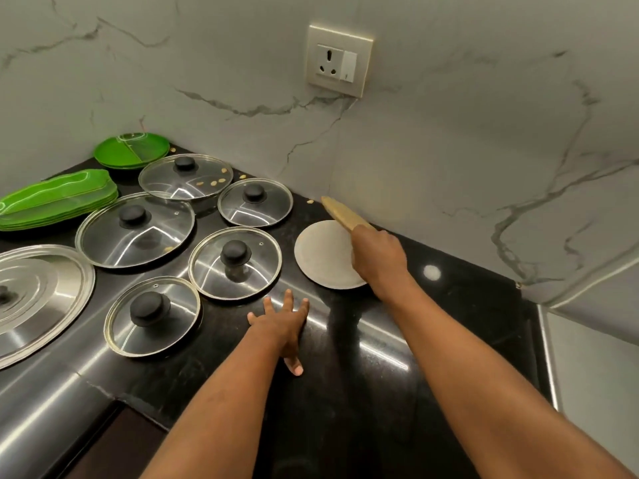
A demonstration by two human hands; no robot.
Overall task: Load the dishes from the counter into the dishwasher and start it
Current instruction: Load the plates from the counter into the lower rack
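My right hand (378, 255) grips a wooden rolling pin (340, 213) that points up and left over a round white board (323, 254) lying on the black counter (397, 340). My left hand (283, 328) lies flat on the counter with fingers spread, holding nothing. To its left lie several glass lids with black knobs, the nearest ones being a lid (235, 262) and another lid (152, 316). A large steel lid (38, 299) sits at the far left. Green round plates (131, 150) and green leaf-shaped plates (57, 200) are stacked in the back left corner.
A marble wall with a socket and switch (340, 60) rises behind the counter. Small crumbs (214, 183) lie on the rear lid and the counter near the wall. The counter's front edge (114, 399) drops off at lower left. A light panel (594, 392) stands at right.
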